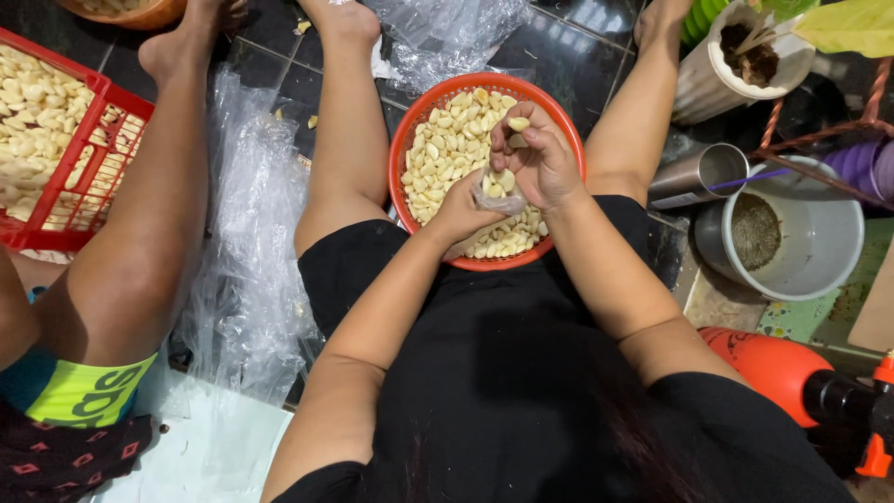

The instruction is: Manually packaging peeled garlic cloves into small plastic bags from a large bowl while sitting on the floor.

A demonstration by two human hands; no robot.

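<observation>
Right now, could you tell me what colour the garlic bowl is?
The bowl is orange-red; head view.

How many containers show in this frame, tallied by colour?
Orange-red round basket of peeled garlic, under both hands: 1
Red crate of garlic, left: 1
Orange bowl, top edge: 1
White bucket, right: 1
White plant pot, top right: 1
Metal tumbler: 1
Total: 6

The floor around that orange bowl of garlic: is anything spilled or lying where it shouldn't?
A few stray pale bits, likely garlic, lie on the dark tiles left of the orange bowl, outside any container. Crumpled clear plastic sheets sprawl loose across the floor. Both hands, left and right, work over the bowl.
</observation>
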